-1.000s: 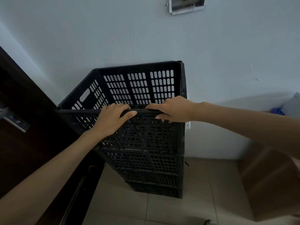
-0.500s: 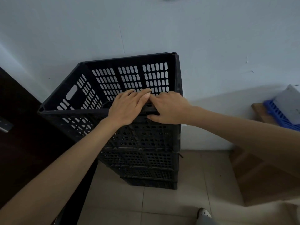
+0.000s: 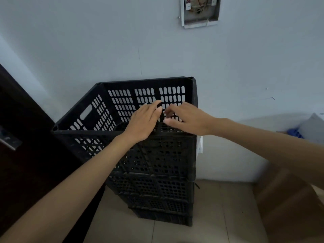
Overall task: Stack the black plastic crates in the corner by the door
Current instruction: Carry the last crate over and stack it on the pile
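Nearest to me, the beige tiled floor (image 3: pixel 219 216) runs up to the foot of the stack of black plastic crates (image 3: pixel 157 186). A brown cardboard box (image 3: pixel 289 199) sits on the tiles to the right of the stack, apart from it.

The stack stands on the floor in the corner, several crates nested one in another. The dark wooden door (image 3: pixel 26 163) is just to its left, and the pale wall (image 3: pixel 105 41) is directly behind it.

Both hands are over the near rim of the top crate (image 3: pixel 98 118), side by side and almost touching each other. The left hand (image 3: pixel 143 123) is flat, fingers straight and together, reaching in over the rim and gripping nothing. The right hand (image 3: pixel 187 120) has its fingers loose and slightly bent, thumb pointing toward the left hand, and it also holds nothing. I cannot tell whether either palm actually rests on the rim.

Left of the stack, a metal handle plate (image 3: pixel 10 139) shows on the door. The far side of the top crate is slotted (the wall shows pale through the slots).

A white wall socket (image 3: pixel 199 144) peeks out at the stack's right edge. Farther right lie something blue (image 3: pixel 296 133) and something grey (image 3: pixel 313 127), both too blurred to name. High on the wall above the stack hangs an open wall box (image 3: pixel 199 11) with wires showing.
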Demonstrator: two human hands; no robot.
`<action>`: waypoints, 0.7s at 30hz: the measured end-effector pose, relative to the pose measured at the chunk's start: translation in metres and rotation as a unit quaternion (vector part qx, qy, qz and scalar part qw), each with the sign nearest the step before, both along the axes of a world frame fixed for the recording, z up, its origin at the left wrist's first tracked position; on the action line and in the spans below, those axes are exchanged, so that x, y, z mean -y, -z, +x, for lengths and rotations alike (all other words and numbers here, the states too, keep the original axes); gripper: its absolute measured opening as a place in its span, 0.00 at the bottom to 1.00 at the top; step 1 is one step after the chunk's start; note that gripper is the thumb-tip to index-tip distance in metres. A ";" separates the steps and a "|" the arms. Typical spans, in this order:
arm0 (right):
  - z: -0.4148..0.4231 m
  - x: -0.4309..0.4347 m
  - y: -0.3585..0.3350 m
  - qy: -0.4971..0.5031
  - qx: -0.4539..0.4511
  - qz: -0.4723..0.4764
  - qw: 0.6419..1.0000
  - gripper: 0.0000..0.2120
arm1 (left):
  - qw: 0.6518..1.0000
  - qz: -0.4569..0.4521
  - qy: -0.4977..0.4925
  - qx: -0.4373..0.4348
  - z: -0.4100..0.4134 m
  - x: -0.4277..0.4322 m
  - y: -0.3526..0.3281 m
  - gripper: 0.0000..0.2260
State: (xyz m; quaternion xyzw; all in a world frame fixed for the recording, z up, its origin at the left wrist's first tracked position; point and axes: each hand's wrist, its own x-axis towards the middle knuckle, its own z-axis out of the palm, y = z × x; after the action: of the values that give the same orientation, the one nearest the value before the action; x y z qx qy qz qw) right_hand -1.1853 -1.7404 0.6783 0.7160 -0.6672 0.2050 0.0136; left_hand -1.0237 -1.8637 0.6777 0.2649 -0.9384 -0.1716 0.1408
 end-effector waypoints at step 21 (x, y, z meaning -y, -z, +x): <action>-0.166 0.097 0.010 0.017 -0.003 0.098 0.995 0.23 | 0.893 -0.129 0.416 0.116 -0.146 -0.026 -0.002 0.18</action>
State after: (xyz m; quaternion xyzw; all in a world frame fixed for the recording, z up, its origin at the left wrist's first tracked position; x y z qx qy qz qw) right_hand -1.3518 -1.8373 0.6684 0.7028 -0.6964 0.1363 -0.0512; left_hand -1.1693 -1.8381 0.6798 -0.1520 -0.9863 -0.0604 -0.0201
